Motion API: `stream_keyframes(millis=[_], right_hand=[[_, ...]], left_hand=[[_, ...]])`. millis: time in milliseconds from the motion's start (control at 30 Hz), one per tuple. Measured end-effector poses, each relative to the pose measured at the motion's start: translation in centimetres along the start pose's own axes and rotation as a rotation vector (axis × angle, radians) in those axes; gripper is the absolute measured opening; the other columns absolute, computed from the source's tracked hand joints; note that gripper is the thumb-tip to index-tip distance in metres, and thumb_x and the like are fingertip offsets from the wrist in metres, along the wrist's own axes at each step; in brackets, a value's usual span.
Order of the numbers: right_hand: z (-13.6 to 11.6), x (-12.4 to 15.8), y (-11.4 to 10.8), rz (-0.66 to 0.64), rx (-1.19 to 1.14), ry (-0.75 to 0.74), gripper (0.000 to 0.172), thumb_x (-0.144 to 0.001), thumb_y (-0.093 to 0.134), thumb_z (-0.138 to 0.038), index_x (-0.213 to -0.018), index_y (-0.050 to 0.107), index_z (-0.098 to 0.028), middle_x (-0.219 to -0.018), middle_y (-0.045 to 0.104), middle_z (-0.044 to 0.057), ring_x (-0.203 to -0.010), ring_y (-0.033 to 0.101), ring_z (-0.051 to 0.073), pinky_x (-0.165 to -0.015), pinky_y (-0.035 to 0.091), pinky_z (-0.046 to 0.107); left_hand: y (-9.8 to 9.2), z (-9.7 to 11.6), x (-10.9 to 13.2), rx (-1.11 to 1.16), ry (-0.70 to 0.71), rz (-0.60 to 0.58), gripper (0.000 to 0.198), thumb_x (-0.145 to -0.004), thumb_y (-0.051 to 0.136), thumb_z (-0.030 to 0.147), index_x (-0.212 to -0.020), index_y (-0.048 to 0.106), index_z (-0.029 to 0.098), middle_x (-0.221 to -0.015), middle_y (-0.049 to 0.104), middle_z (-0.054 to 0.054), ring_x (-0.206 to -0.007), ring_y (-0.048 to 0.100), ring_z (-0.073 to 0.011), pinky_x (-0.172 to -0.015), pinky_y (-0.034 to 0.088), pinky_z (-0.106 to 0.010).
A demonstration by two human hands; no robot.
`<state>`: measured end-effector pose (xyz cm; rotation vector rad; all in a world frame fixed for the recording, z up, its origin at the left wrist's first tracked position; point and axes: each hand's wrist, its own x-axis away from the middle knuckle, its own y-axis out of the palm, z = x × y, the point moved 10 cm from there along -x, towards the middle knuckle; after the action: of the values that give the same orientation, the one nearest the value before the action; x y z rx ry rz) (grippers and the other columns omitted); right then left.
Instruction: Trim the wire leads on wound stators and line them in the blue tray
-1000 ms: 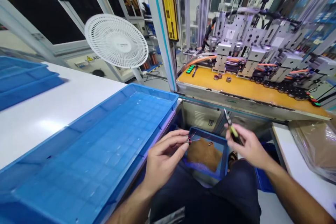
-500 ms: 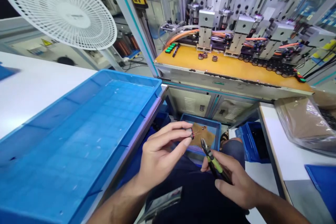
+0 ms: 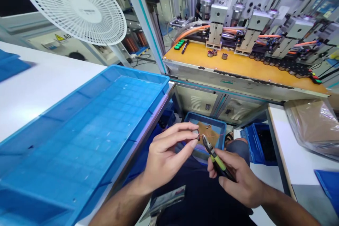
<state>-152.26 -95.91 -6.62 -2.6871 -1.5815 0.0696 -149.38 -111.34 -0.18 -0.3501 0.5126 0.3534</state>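
Observation:
Between the thumb and fingertips of my left hand (image 3: 169, 152) is a small round motor part (image 3: 196, 134), a dark metal cylinder with thin copper-coloured wires (image 3: 210, 135) sticking out to the right. My right hand (image 3: 238, 176) is wrapped round diagonal cutters (image 3: 215, 159) with green and black handles. Their jaws point up and left, close to the wires beside the part. Whether the jaws touch a wire I cannot make out. Below both hands stands a blue bin (image 3: 221, 127) with brown cardboard (image 3: 203, 129) and a small round piece in it.
A large shallow blue tray (image 3: 137, 137) lies on the left table. Ahead, a machine's orange bench (image 3: 196, 56) carries several small round parts (image 3: 224, 56). A white fan (image 3: 87, 10) stands at the back left. To the right are a plastic-wrapped package (image 3: 312, 123) and a blue crate (image 3: 254, 148).
The cutters have tilted and their jaws have come nearer the wires of the part. The whole view has shifted slightly, moving the scene to the right. Both hands keep their holds.

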Motion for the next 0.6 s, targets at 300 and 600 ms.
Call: stream_keyframes(millis=[300,600], right_hand=[[0.9,0.3,-0.1,0.022,0.108,0.046,0.013,-0.084,0.047,-0.008,-0.090,0.054,-0.018,-0.082,0.055,0.001,-0.069,0.053,0.011,-0.068,0.045,0.026],[0.6,1.0,-1.4,0.173,0.080,0.148,0.021,-0.090,0.052,-0.020,-0.110,0.058,-0.017,-0.086,0.055,0.003,-0.073,0.052,0.012,-0.070,0.047,0.027]], left_hand=[[0.3,0.1,0.0,0.006,0.006,-0.015,0.026,-0.081,0.069,0.001,-0.098,0.074,0.020,-0.106,0.073,-0.006,-0.097,0.071,-0.0149,-0.086,0.057,-0.025],[0.5,0.4,0.0,-0.036,0.120,-0.051,0.023,-0.083,0.069,0.002,-0.098,0.071,0.018,-0.109,0.068,-0.009,-0.099,0.069,-0.0179,-0.086,0.060,-0.029]])
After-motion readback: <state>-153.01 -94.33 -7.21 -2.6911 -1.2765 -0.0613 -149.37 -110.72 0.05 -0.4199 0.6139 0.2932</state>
